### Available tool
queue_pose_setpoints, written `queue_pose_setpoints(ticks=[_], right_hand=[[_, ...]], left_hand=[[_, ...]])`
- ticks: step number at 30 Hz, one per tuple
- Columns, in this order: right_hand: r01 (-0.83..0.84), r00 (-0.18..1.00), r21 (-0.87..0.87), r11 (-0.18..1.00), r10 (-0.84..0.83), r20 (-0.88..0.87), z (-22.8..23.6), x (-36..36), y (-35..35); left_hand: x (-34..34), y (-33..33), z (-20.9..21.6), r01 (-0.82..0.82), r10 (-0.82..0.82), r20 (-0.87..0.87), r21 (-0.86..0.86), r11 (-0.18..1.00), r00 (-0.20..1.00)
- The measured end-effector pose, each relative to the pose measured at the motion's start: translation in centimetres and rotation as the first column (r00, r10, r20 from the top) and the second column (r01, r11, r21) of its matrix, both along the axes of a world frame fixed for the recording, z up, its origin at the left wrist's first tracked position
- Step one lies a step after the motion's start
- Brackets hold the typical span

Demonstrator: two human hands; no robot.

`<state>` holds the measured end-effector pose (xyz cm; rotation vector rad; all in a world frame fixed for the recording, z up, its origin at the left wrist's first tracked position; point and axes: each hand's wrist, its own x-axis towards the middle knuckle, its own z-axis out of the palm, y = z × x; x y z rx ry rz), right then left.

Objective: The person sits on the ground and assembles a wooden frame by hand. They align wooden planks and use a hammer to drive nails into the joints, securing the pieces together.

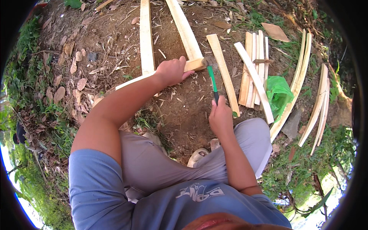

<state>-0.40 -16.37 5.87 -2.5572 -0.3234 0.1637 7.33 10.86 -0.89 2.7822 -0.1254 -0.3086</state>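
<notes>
Pale, flat wooden crosspiece [193, 65] spans the near ends of two pale wooden slats [147, 38], the left hand [172, 72] curled around it; the right hand [221, 115] clasps a green-and-black-handled metal hammer [212, 78] near its right end. A glancing blow could skew it or hit the left hand.

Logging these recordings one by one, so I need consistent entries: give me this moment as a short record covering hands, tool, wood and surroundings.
Left hand: grips crosspiece
Right hand: grips hammer by its dark lower handle
Hammer head: at the crosspiece's right end; contact unclear
Crosspiece position: at the near ends of left board and right board
To the right: loose strip, strip pile, green bag
Ground: soil, dry leaves
</notes>
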Motion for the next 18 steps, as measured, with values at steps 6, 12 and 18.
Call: queue_pose_setpoints(ticks=[6,12,18], right_hand=[[0.048,0.978,0.240,0.970,-0.094,0.186,4.3,0.0,1.4],[-0.025,0.989,-0.004,1.000,0.026,0.144,-2.1,-0.6,-0.4],[-0.015,0.983,0.236,0.972,-0.028,0.180,2.3,-1.2,2.4]], left_hand=[[-0.2,-0.1,0.2,0.000,0.000,-0.019,-0.004,1.000,1.000],[0.1,0.0,0.5,0.006,-0.005,-0.061,0.008,1.000,0.998],[-0.2,0.3,-0.4,-0.006,0.006,-0.031,-0.022,1.000,1.000]])
